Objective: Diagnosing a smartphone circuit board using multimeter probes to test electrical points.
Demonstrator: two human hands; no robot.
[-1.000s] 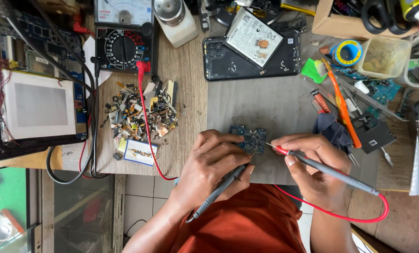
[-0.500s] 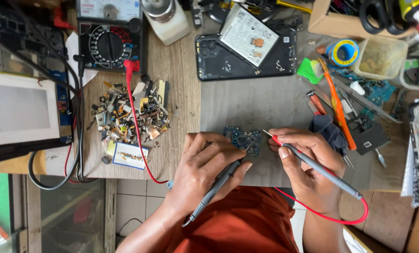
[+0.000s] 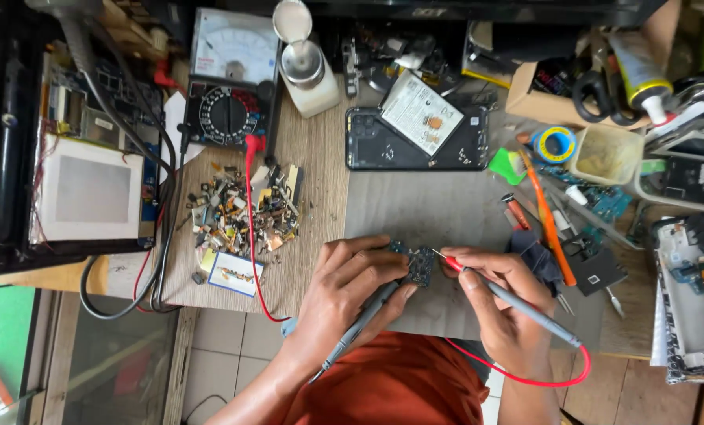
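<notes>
A small circuit board point(image 3: 420, 266) is probed: red probe point(image 3: 517, 303) gripped by right hand point(image 3: 502, 311), black probe point(image 3: 364, 321) by left hand point(image 3: 344, 295); the view has apparently drifted, with the analogue multimeter point(image 3: 230, 86) at eleven o'clock.

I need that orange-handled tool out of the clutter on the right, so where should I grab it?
Take the orange-handled tool by its long handle, mid-length, coming from above. It lies flat and slanted with its upper side exposed, while both ends run into clutter: green piece above, dark parts below.
</notes>
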